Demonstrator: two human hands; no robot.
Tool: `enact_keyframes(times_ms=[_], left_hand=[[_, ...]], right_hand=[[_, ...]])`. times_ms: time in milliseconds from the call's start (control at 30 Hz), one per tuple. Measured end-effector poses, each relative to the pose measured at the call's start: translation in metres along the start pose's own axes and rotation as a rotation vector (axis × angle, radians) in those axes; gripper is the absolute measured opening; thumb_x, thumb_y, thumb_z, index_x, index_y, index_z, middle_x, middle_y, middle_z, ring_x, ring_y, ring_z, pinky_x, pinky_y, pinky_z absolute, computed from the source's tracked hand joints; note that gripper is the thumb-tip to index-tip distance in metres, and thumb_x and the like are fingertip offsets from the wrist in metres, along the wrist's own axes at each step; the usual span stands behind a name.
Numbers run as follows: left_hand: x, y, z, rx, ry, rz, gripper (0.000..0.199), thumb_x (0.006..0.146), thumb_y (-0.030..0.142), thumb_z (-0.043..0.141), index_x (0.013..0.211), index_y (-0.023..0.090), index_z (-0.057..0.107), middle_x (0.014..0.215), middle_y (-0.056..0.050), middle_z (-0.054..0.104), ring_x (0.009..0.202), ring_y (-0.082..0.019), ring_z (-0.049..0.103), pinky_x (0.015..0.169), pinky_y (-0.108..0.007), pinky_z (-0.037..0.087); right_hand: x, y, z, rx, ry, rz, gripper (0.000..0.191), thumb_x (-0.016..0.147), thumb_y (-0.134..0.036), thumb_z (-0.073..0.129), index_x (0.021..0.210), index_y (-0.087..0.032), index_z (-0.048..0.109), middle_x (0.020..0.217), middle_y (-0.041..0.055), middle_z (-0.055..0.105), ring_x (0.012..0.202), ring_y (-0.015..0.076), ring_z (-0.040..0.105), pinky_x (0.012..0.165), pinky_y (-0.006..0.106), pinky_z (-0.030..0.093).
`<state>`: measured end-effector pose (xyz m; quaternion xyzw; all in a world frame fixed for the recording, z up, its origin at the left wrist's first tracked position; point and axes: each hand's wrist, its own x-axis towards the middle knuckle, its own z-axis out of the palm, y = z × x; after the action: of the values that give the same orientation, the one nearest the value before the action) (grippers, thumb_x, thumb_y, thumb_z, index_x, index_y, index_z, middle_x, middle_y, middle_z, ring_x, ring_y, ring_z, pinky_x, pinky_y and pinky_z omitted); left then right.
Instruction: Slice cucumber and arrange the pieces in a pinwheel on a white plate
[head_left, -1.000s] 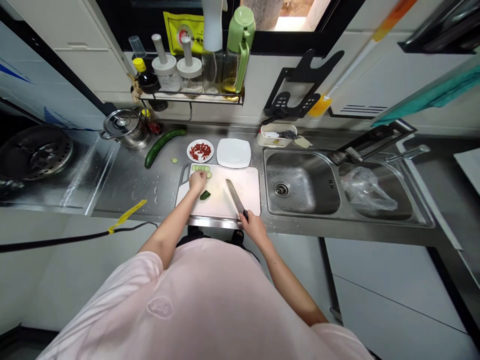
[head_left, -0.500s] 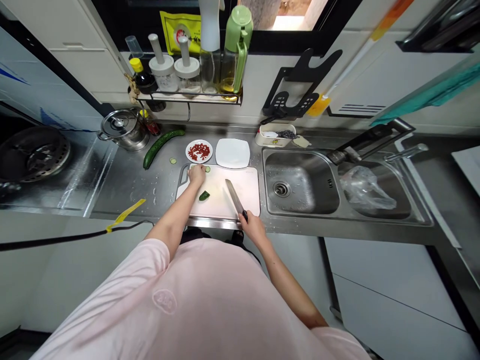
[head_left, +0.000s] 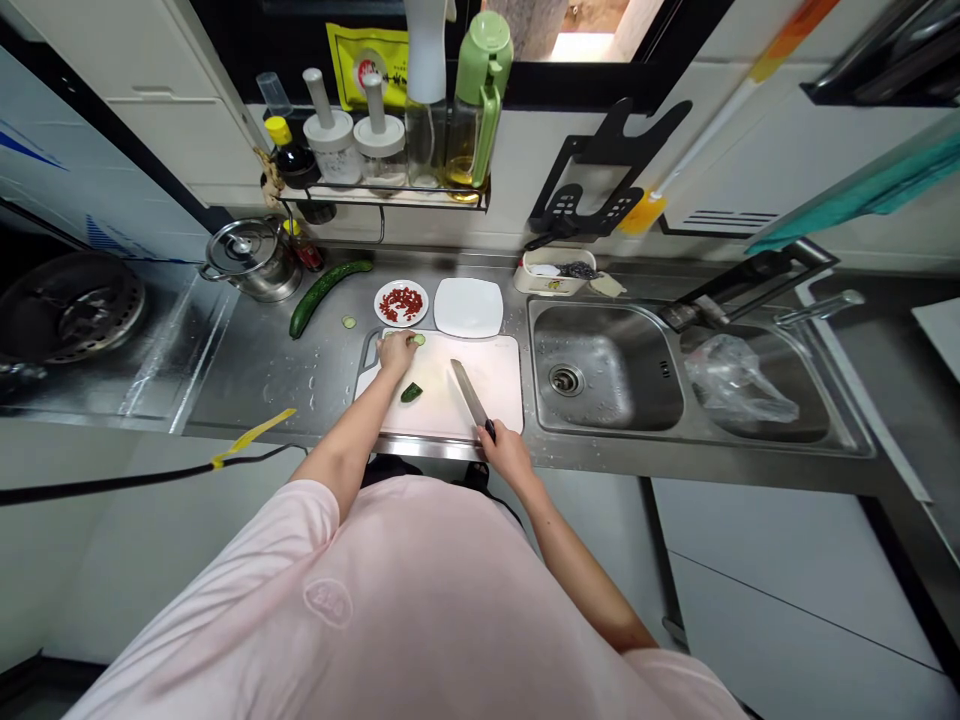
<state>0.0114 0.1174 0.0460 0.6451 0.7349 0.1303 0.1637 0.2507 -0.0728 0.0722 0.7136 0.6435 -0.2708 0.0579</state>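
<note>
Two steel sink basins (head_left: 607,365) are sitting right of your white cutting board (head_left: 480,385) on a stainless steel counter (head_left: 247,370), while a lidded steel pot (head_left: 251,258) is standing beyond the board to the left. A square white plate (head_left: 468,307) and a small plate of red flakes (head_left: 400,303) are resting just beyond the board, with a whole cucumber (head_left: 326,297) lying left of them. Your right hand (head_left: 508,455) is gripping a kitchen knife (head_left: 471,397) on the board, fingers (head_left: 495,440) wrapping closed around its black handle. Your left hand (head_left: 396,352) is pressing down near the board's far edge, fingers (head_left: 401,342) bunching together beside a cucumber slice (head_left: 419,340), with a green cucumber piece (head_left: 410,393) lying just below.
</note>
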Motion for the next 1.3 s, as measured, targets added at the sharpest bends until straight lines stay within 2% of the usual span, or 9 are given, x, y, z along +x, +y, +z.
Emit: enact_keyframes(times_ms=[633, 867, 1100, 1300], left_hand=[[0.003, -0.004, -0.001, 0.028, 0.042, 0.027, 0.030, 0.076, 0.043, 0.061, 0.100, 0.026, 0.068, 0.093, -0.009, 0.068, 0.095, -0.025, 0.054, 0.084, -0.036, 0.028], [0.004, -0.006, 0.000, -0.101, 0.075, 0.004, 0.029, 0.073, 0.044, 0.063, 0.095, 0.026, 0.067, 0.085, -0.005, 0.067, 0.091, -0.023, 0.056, 0.082, -0.035, 0.031], [-0.032, -0.022, 0.000, -0.284, 0.195, -0.047, 0.028, 0.080, 0.042, 0.054, 0.097, 0.023, 0.065, 0.082, -0.003, 0.065, 0.084, -0.018, 0.057, 0.077, -0.030, 0.037], [-0.071, -0.033, 0.001, -0.327, 0.171, 0.006, 0.027, 0.083, 0.041, 0.050, 0.093, 0.022, 0.066, 0.081, -0.002, 0.065, 0.074, -0.015, 0.057, 0.073, -0.028, 0.040]], right_hand=[[0.002, -0.003, 0.002, 0.008, -0.007, 0.014, 0.043, 0.094, -0.051, 0.028, 0.104, -0.018, 0.055, 0.091, 0.0090, 0.066, 0.085, 0.0199, 0.061, 0.063, 0.024, 0.032], [0.005, -0.003, -0.001, 0.012, -0.012, 0.005, 0.043, 0.095, -0.050, 0.027, 0.104, -0.018, 0.055, 0.091, 0.0093, 0.066, 0.086, 0.0205, 0.061, 0.063, 0.024, 0.033], [0.008, -0.003, -0.005, 0.029, -0.028, 0.001, 0.042, 0.095, -0.049, 0.028, 0.103, -0.018, 0.055, 0.092, 0.0097, 0.066, 0.086, 0.0213, 0.061, 0.063, 0.025, 0.033], [0.012, -0.004, -0.008, 0.010, -0.053, -0.004, 0.043, 0.095, -0.049, 0.028, 0.104, -0.017, 0.055, 0.095, 0.0110, 0.066, 0.089, 0.0211, 0.060, 0.067, 0.025, 0.035]])
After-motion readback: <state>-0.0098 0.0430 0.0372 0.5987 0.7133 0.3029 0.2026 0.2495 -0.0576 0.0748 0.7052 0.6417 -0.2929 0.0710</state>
